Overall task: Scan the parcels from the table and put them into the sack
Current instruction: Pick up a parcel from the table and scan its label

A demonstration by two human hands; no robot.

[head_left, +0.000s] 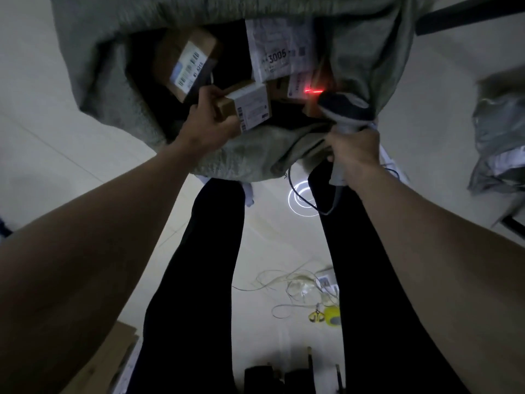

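Left hand (208, 125) pinched a small box (247, 108) over the sack (113, 89) mouth; right hand (355, 155) gripped the scanner (345, 109), its red line falling on a parcel inside. I judged I should lower the box flat, then let go. Its label faced up, long axis seemingly running left-right, though dimness blurred it.

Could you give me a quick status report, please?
Left hand grips small box over open sack. Right hand grips scanner. Parcels already inside; nothing blocking.
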